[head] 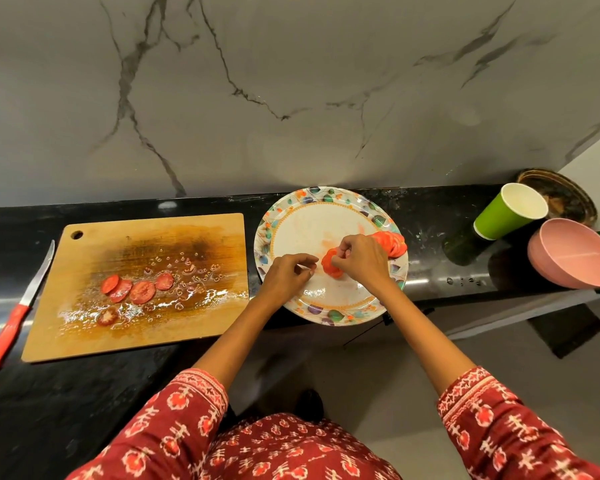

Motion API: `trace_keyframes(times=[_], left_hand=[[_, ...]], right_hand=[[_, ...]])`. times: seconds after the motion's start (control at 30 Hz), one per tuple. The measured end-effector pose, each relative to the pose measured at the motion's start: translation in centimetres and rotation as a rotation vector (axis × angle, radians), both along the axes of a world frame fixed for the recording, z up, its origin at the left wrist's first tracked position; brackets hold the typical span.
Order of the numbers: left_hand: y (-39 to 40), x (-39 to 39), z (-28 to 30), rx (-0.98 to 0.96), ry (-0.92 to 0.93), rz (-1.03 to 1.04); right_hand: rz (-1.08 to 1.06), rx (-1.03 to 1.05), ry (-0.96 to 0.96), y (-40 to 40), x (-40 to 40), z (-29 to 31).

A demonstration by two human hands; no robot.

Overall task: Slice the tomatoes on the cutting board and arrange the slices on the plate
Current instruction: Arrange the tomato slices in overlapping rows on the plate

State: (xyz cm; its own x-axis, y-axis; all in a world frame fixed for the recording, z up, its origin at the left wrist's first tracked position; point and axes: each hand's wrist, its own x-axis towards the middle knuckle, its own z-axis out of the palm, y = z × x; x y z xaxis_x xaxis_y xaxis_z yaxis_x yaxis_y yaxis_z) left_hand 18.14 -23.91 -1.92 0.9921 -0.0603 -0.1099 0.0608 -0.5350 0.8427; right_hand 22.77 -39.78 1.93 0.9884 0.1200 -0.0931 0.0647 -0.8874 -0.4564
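A patterned plate [302, 216] lies on the black counter. Above its middle, my right hand [361, 259] pinches a small stack of tomato slices [329, 266]. My left hand [288, 273] hovers just left of that stack with its fingers curled, holding nothing that I can see. More overlapped slices [392, 242] rest at the plate's right rim. On the wet wooden cutting board [153, 237] to the left lie several tomato slices [136, 289] and an end piece [107, 317]. A red-handled knife [16, 311] lies on the counter left of the board.
A green paper cup [506, 213] lies tipped at the right, next to a pink bowl [572, 254] and a dark round tray [561, 192] behind them. A marble wall rises behind the counter. The counter's front edge runs just below the plate.
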Motion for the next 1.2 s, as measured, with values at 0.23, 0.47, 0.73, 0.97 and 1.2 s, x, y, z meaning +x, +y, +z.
trace_keyframes(times=[0.23,0.47,0.73,0.97,1.2], left_hand=[[1.1,-0.2,0.1,0.02,-0.028,0.055],[5.6,-2.9,0.6,0.014,-0.141,0.217],[15.1,-7.0,1.6,0.05,-0.213,0.447],[22.9,-11.6,0.8,0.261,-0.172,0.694],[27.4,-12.8,0.5,0.291,-0.086,0.634]], right_hand=[[-0.036,0.063,-0.026,0.3,0.5,0.9],[0.036,0.128,-0.035,4.3,0.0,1.2],[0.217,0.18,0.057,13.0,-2.4,0.0],[0.47,0.167,0.14,20.3,-5.0,-0.7],[0.572,0.074,0.084,25.9,-6.2,-0.6]])
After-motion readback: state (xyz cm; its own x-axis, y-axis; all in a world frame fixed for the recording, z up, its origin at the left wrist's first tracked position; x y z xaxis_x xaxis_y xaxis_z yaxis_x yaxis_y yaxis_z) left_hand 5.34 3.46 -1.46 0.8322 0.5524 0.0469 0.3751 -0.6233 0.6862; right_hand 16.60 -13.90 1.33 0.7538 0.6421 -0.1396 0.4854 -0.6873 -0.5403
